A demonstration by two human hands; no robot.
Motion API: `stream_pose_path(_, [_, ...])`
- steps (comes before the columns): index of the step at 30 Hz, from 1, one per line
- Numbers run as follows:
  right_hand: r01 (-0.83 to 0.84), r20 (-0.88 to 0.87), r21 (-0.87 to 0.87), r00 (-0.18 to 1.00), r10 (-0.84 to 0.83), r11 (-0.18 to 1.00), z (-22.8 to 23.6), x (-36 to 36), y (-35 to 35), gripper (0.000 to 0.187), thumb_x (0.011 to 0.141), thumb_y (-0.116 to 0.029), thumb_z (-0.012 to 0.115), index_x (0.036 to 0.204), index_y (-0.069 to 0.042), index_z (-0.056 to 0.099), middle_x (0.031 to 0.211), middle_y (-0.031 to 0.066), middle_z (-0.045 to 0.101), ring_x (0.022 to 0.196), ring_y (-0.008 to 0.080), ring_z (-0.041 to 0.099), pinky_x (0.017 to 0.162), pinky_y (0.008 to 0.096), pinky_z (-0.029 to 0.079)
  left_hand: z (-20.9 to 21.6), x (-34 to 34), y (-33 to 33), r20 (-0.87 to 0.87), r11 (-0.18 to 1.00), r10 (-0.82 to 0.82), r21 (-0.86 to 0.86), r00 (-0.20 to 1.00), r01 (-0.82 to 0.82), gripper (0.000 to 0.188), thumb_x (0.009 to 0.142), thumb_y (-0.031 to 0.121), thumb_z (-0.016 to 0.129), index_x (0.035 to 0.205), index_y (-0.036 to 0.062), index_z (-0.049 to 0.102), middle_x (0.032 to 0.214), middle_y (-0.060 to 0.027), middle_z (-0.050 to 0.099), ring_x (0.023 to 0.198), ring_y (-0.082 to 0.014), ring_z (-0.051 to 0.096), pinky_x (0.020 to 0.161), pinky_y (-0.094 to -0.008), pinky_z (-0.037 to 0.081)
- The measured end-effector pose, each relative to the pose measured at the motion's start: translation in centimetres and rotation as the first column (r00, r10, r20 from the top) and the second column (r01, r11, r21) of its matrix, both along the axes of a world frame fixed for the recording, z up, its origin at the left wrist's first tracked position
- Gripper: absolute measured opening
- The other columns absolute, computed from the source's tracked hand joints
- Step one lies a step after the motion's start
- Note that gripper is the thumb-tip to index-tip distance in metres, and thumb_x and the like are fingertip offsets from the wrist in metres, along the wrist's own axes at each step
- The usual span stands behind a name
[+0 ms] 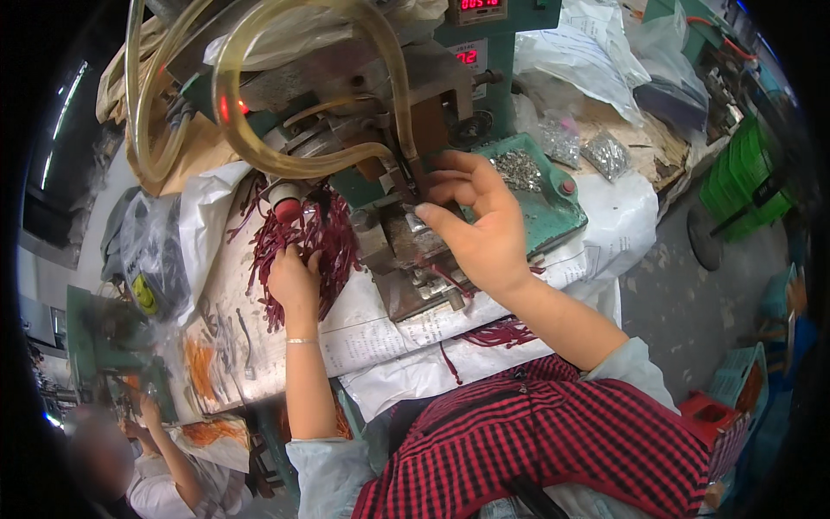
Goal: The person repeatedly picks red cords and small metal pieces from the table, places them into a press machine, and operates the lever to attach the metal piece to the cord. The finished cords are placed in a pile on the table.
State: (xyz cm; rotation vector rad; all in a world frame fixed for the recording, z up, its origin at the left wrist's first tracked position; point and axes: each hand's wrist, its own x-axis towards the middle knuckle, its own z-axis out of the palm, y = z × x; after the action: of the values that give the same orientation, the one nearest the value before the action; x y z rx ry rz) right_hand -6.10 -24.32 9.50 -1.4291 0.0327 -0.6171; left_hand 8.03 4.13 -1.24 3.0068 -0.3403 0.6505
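A bundle of dark red cords (304, 246) lies on the desk (380, 333), at the left side of a small green press machine (389, 164). The left hand (294, 278) rests on the lower part of this bundle, and its fingers (304, 258) are curled into the cords and grasp some of them. A thin bracelet (302, 341) sits on the left wrist.

The right hand (480, 227) is at the front of the machine, just above its metal block (415, 259). Its fingers (432, 212) are bent and pinched together on a small part at the machine; what the part is, I cannot tell. One red cord (450, 281) lies across the block under this hand.

Behind the right hand, a green tray (553, 208) holds small shiny metal pieces (519, 169). Yellowish clear hoses (259, 130) loop over the top of the machine. More red cords (497, 333) hang at the desk edge near the person's checked red shirt (553, 441). White plastic sheets (605, 225) cover the desk, and small bags of metal parts (605, 154) lie further right. At the lower left, another person (147, 467) works at a separate desk with orange cords (201, 368).
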Motion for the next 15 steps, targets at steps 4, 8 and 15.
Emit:
stream_pose_path(4, [-0.107, -0.016, 0.127, 0.994, 0.110, 0.986, 2.3, -2.7, 0.7, 0.060, 0.089, 0.000, 0.069, 0.144, 0.003, 0.046, 0.124, 0.0172, 0.069, 0.110, 0.0198, 0.068, 0.102, 0.0329, 0.049, -0.1, 2.8, 1.7, -0.287, 0.994, 0.071, -0.059, 0.955, -0.091, 0.031, 0.084, 0.027, 0.081, 0.105, 0.0048, 0.074, 0.095, -0.0190, 0.075, 0.088, -0.0386, 0.073, 0.077, -0.0470, 0.057])
stream_pose_path(8, [-0.209, -0.127, -0.195, 0.974, 0.187, 0.958, 1.6, -3.2, -2.3, 0.068, 0.089, -0.003, 0.066, 0.153, -0.002, 0.041, 0.142, 0.0216, 0.060, 0.131, 0.0289, 0.060, 0.107, 0.0393, 0.047, 2.7, 3.9, 3.6, -0.463, 0.997, -0.020, -0.070, 0.886, -0.014, 0.022, 0.083, 0.024, 0.077, 0.094, 0.0043, 0.080, 0.087, -0.0205, 0.075, 0.082, -0.0365, 0.074, 0.076, -0.0441, 0.056])
stream_pose_path(15, [0.155, 0.042, -0.532, 0.987, -0.156, 0.832, -1.6, -3.0, -4.2, 0.029, 0.089, -0.009, 0.069, 0.118, -0.007, 0.073, 0.132, 0.0210, 0.066, 0.135, 0.0389, 0.054, 0.114, 0.0468, 0.041, 6.4, -2.2, 2.6, -0.782, 0.678, -0.464, -0.616, 0.416, -0.401, 0.006, 0.087, 0.006, 0.076, 0.086, 0.0031, 0.071, 0.078, -0.0024, 0.070, 0.062, -0.0097, 0.057, 0.056, -0.0258, 0.044])
